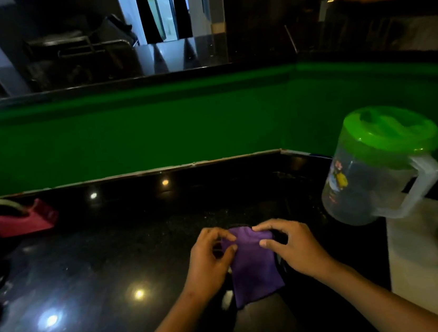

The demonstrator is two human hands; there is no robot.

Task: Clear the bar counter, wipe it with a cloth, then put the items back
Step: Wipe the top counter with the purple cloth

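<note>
Head view: the left hand [210,260] and right hand [293,245] each pinch the top edge of a soft purple cloth [252,266], which hangs down at the near edge of the glossy black stone table [88,278]. A clear plastic jug [373,174] with a green lid stands at the right edge, and a pink tape dispenser [17,218] sits at the left edge.

No words, numbers or brand names can be read here. At three o'clock, a clear plastic jug with a green lid [375,168] bears a small colourful printed picture, its lettering too blurred to make out.
</note>
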